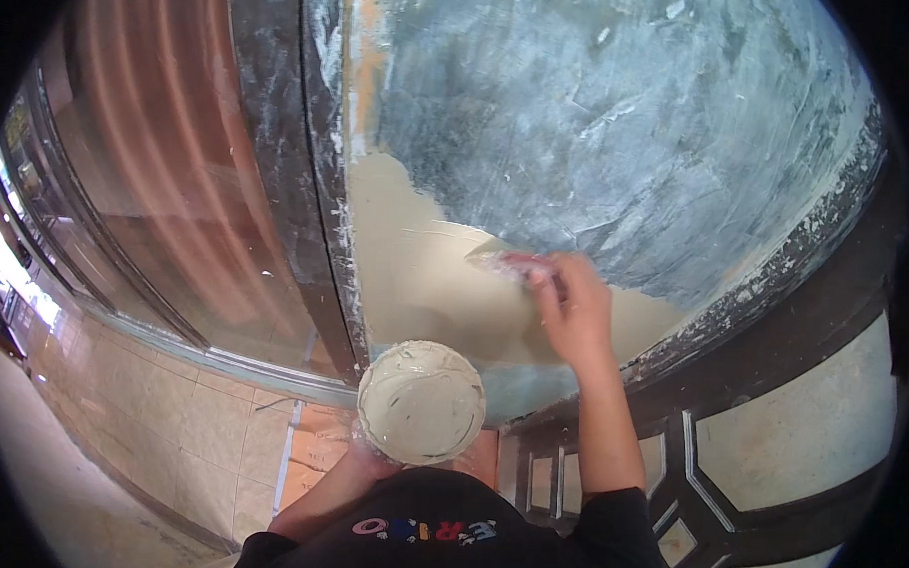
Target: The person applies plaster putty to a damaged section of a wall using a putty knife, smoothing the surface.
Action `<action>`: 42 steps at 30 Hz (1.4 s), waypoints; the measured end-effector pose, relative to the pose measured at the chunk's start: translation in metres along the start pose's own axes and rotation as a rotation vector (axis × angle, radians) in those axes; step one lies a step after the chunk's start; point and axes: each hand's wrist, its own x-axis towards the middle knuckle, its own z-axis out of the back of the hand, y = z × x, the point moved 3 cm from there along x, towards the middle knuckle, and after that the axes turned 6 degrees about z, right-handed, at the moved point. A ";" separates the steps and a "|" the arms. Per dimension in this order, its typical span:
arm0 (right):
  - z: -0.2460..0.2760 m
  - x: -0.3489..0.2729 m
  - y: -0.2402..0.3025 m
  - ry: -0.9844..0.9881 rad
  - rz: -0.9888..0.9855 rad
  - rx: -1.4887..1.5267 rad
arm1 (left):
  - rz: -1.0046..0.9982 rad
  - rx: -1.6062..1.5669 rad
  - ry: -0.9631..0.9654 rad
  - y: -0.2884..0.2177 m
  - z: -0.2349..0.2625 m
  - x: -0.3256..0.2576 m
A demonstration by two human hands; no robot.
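My right hand is closed round the reddish, smeared handle of a putty knife. Its blade lies against the wall, at the upper part of a smooth beige coat of wall putty. Above and to the right of this coat, the wall surface is blotchy blue-grey with white streaks. Close to my body, my left hand holds a round tub of putty from below its left side. The tub is nearly full of beige paste, and most of that hand's fingers are hidden beneath it.
A dark, putty-spattered post borders the coated wall on the left, beside a glass pane with reddish-brown curtains. To the right runs dark framework with pale panels. Orange printed sheeting lies on the tiled floor.
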 end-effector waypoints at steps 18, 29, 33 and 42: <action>-0.046 0.028 0.052 0.106 0.171 -0.099 | -0.084 0.207 0.067 -0.045 0.029 -0.027; -0.070 0.038 0.061 0.139 0.198 -0.166 | -0.317 0.792 0.169 -0.076 0.045 -0.045; -0.037 0.049 0.065 -0.188 0.067 -0.129 | -0.099 0.235 0.175 -0.080 0.068 -0.045; -0.099 -0.031 0.036 0.082 -0.097 -0.151 | -0.150 0.717 0.138 -0.092 0.100 -0.038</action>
